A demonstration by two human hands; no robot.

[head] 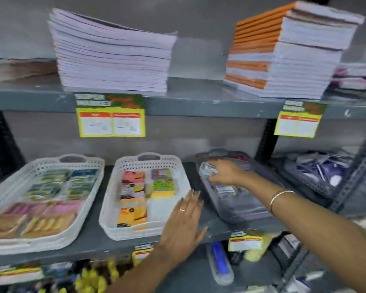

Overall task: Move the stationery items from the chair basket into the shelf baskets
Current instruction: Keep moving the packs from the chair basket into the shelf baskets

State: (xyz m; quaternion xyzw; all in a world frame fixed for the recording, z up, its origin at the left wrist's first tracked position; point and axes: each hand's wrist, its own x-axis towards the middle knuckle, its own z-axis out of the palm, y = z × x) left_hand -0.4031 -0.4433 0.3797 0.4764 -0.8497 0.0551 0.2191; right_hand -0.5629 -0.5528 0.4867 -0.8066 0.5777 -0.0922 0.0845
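My right hand (225, 171) reaches into a grey shelf basket (241, 212) and is closed around a small clear box with a blue and white label (209, 169). More such boxes lie in that basket. My left hand (183, 227) is flat with fingers spread, resting against the right rim of the middle white basket (110, 208), which holds sticky-note packs. A second white basket (6, 193) at the left holds several packets. The chair basket is out of view.
The upper shelf (188, 102) carries two tall stacks of notebooks (112, 53) and yellow price cards. Another grey basket (317, 178) stands at the far right. A lower shelf holds a blue pen case (220, 263) and yellow items. Black slotted posts frame the shelves.
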